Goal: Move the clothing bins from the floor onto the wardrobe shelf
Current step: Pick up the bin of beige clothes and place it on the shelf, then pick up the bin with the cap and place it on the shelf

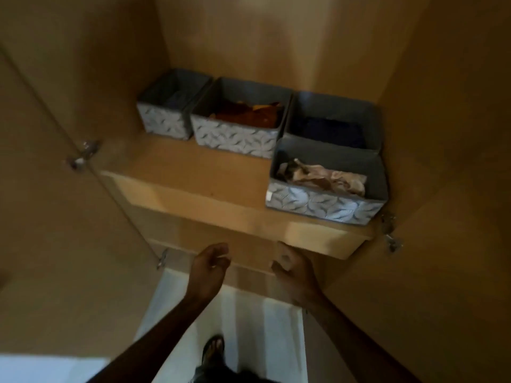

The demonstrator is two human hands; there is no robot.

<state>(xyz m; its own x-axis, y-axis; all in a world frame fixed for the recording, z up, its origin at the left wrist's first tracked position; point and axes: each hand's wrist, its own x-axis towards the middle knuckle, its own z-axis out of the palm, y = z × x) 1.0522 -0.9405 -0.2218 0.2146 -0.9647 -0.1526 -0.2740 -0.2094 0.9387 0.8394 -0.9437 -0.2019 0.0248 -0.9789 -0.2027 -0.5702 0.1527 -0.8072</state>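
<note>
On shelf, front bin lies L-R.

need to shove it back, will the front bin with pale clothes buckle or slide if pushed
The front bin looks like soft fabric, so its walls may flex under a push. Holding only crumpled cloth, it is probably light and should slide on the smooth shelf.

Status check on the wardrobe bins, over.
Hands empty: left hand, right hand, loosely curled, below shelf edge. Four bins on shelf; front-right bin at its edge. Nothing seen in the way.
</note>
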